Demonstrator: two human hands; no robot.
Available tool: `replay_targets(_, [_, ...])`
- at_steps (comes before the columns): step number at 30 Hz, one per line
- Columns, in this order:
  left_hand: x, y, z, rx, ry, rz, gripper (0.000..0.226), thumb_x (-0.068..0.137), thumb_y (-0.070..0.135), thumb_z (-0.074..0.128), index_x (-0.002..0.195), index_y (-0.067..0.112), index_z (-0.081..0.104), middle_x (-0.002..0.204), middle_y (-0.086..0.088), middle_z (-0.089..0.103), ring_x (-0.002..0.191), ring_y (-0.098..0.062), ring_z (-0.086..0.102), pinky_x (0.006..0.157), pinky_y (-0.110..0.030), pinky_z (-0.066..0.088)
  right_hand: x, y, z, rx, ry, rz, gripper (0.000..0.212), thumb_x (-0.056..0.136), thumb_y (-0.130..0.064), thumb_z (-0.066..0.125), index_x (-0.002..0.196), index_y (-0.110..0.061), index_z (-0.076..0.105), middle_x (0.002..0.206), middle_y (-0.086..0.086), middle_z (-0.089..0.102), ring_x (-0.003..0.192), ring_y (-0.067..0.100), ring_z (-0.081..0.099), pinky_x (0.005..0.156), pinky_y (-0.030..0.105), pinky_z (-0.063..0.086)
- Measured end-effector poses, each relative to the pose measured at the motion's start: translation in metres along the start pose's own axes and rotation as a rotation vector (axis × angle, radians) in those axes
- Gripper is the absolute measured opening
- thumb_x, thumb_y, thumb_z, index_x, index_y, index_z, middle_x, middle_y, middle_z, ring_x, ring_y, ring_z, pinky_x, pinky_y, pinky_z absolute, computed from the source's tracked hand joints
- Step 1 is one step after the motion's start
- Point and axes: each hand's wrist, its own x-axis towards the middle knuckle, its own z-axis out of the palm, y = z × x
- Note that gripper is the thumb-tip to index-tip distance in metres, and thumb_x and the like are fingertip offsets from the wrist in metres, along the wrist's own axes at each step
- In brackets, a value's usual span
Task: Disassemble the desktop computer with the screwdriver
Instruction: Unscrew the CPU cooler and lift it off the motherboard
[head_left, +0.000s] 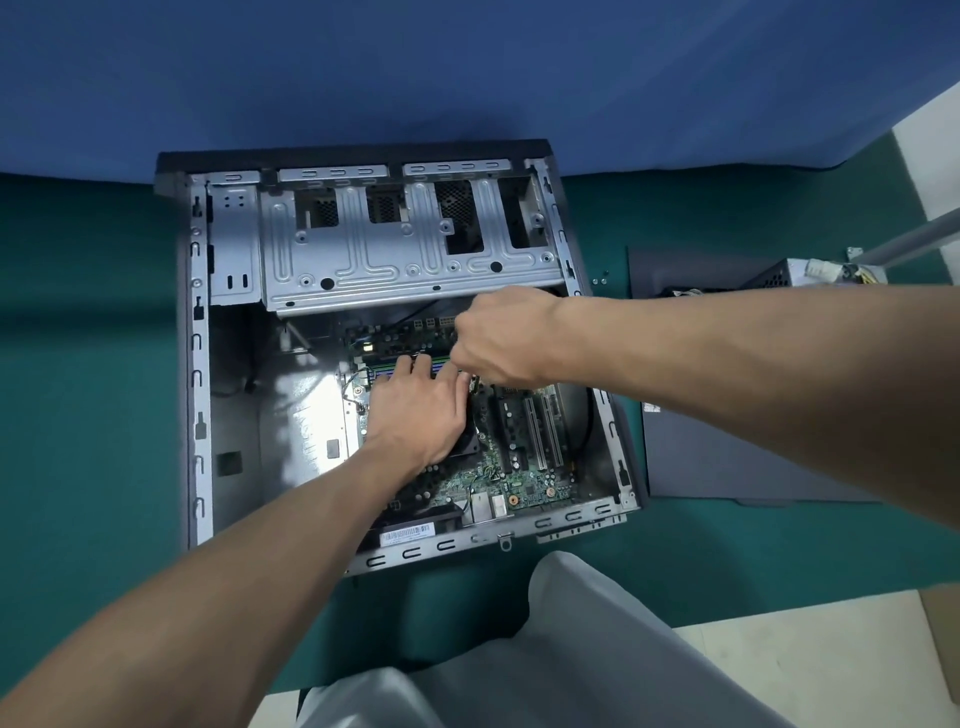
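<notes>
Right hand (498, 338) is curled into a loose fist over the upper part of the green motherboard (514, 467), fingers closed as if round a tool, but I cannot see a screwdriver in it, so what it holds is not clear. Left hand (421, 410) lies flat and spread, palm down on the black cooler block (467, 441), fingertips (415, 364) reaching onto the long memory slots (395, 371) just beyond it, gripping nothing that I can make out. Both hands almost touch at the slots.

My read: a screw or a part near the cooler's upper edge is being worked. To do it well, keep that left palm steady as a brace but off the small components, hold the tool upright over the screw head, press down before turning, and lift the screw clear so it doesn't drop under the board.

Outward now: the board sits in the open grey metal desktop case (200, 364), lying on its side on the green table surface (88, 364), with the silver stamped drive cage (405, 260) at the far end. Right of the case, a dark grey side panel (727, 457) lies flat, two small loose screws (598, 280) near its corner, and a grey power supply box (779, 275) with cables behind it
</notes>
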Motion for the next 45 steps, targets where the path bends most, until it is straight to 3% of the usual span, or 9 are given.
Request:
replay_targets(5, [-0.001, -0.002, 0.003, 0.033, 0.009, 0.006, 0.060, 0.095, 0.045, 0.008, 0.101, 0.017, 0.061, 0.095, -0.011, 0.063, 0.090, -0.027, 0.057, 0.064, -0.036, 0.045, 0.003, 0.005, 0.008, 0.518, -0.072, 0.256, 0.038, 0.088, -0.024, 0.065, 0.058, -0.011, 0.045, 0.055, 0.001, 0.047, 0.048, 0.014, 0.045, 0.041, 0.023, 0.033])
replay_targets(10, [0.000, -0.002, 0.005, 0.036, 0.020, -0.002, 0.059, 0.097, 0.046, 0.010, 0.095, 0.018, 0.062, 0.090, -0.010, 0.064, 0.085, -0.027, 0.059, 0.060, -0.034, 0.043, 0.006, 0.007, 0.013, 1.274, -0.406, 0.791, 0.015, 0.100, -0.014, 0.035, 0.094, -0.007, 0.047, 0.063, 0.006, 0.048, 0.036, 0.009, 0.033, 0.035, 0.019, 0.026])
replay_targets(16, [0.001, -0.001, 0.006, 0.016, 0.007, -0.005, 0.061, 0.097, 0.047, 0.008, 0.098, 0.018, 0.063, 0.092, -0.011, 0.064, 0.089, -0.028, 0.058, 0.063, -0.036, 0.045, -0.003, -0.003, 0.009, 0.599, -0.240, 0.469, 0.028, 0.091, -0.007, 0.047, 0.065, -0.010, 0.036, 0.065, 0.001, 0.038, 0.064, 0.020, 0.047, 0.070, 0.031, 0.048])
replay_targets(24, [-0.001, 0.000, 0.000, 0.014, 0.003, 0.009, 0.058, 0.090, 0.039, 0.008, 0.093, 0.012, 0.059, 0.092, -0.013, 0.061, 0.088, -0.029, 0.056, 0.065, -0.036, 0.047, -0.010, -0.007, 0.009, -0.123, 0.039, -0.044, 0.031, 0.099, -0.014, 0.040, 0.069, -0.009, 0.043, 0.071, 0.004, 0.045, 0.065, 0.024, 0.048, 0.057, 0.032, 0.037])
replay_targets(26, [-0.001, 0.000, 0.000, 0.013, 0.013, 0.004, 0.057, 0.093, 0.040, 0.010, 0.095, 0.013, 0.060, 0.092, -0.013, 0.061, 0.088, -0.029, 0.056, 0.065, -0.036, 0.049, -0.008, -0.006, 0.008, 0.097, 0.035, 0.039, 0.013, 0.092, -0.008, 0.049, 0.079, -0.009, 0.054, 0.068, 0.003, 0.044, 0.070, 0.027, 0.052, 0.057, 0.032, 0.038])
replay_targets(30, [0.000, -0.002, 0.005, 0.032, 0.029, 0.004, 0.057, 0.095, 0.043, 0.011, 0.100, 0.016, 0.061, 0.093, -0.012, 0.062, 0.089, -0.028, 0.057, 0.064, -0.036, 0.046, 0.000, -0.005, 0.008, 0.933, -0.011, 0.527, 0.032, 0.091, -0.022, 0.058, 0.063, -0.008, 0.051, 0.055, 0.003, 0.048, 0.051, 0.021, 0.053, 0.040, 0.020, 0.035])
replay_targets(34, [0.001, -0.002, 0.008, 0.048, 0.050, 0.002, 0.058, 0.098, 0.046, 0.010, 0.093, 0.019, 0.062, 0.088, -0.011, 0.064, 0.084, -0.027, 0.059, 0.059, -0.033, 0.039, 0.007, 0.005, 0.007, 1.431, -0.387, 0.923, 0.024, 0.101, -0.016, 0.034, 0.086, -0.005, 0.050, 0.051, 0.003, 0.047, 0.027, 0.008, 0.029, 0.031, 0.014, 0.023])
replay_targets(38, [0.001, -0.003, 0.008, 0.045, 0.045, 0.004, 0.059, 0.098, 0.047, 0.011, 0.093, 0.019, 0.063, 0.085, -0.011, 0.064, 0.081, -0.027, 0.059, 0.056, -0.032, 0.035, 0.012, 0.005, 0.007, 1.104, -0.369, 0.735, 0.025, 0.097, -0.004, 0.035, 0.079, -0.004, 0.051, 0.065, 0.004, 0.042, 0.046, 0.009, 0.028, 0.040, 0.019, 0.023])
replay_targets(45, [0.000, -0.001, 0.004, 0.006, 0.026, 0.005, 0.063, 0.095, 0.044, 0.008, 0.093, 0.015, 0.064, 0.087, -0.012, 0.063, 0.083, -0.028, 0.058, 0.062, -0.035, 0.045, -0.008, -0.003, 0.002, -0.131, -0.093, 0.013, 0.019, 0.098, -0.014, 0.044, 0.080, -0.013, 0.052, 0.082, 0.004, 0.058, 0.065, 0.019, 0.051, 0.051, 0.028, 0.037])
